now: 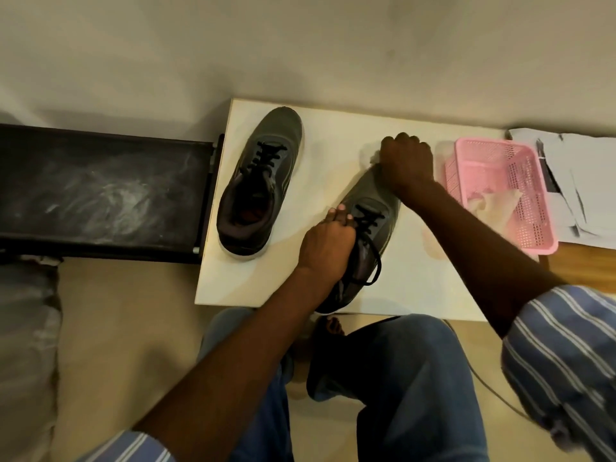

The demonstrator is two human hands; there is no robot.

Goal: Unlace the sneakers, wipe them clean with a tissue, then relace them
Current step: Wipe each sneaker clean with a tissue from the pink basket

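Two grey sneakers with black laces lie on a white table (433,281). The far-left sneaker (263,168) stands alone, laced, toe pointing away. The nearer sneaker (375,205) lies at a slant, its heel over the table's front edge, with a loose lace loop (375,271) hanging at its side. My left hand (328,245) grips this sneaker at its left side, fingertips by the laces. My right hand (405,165) is curled over its toe, and a pale scrap of tissue (371,156) shows beside the fist. The toe itself is hidden.
A pink plastic basket (533,175) holding crumpled tissue (493,205) sits at the table's right end, with white papers (583,168) beyond it. A black bench (100,191) adjoins the table's left side. My knees in jeans (400,378) are below the front edge.
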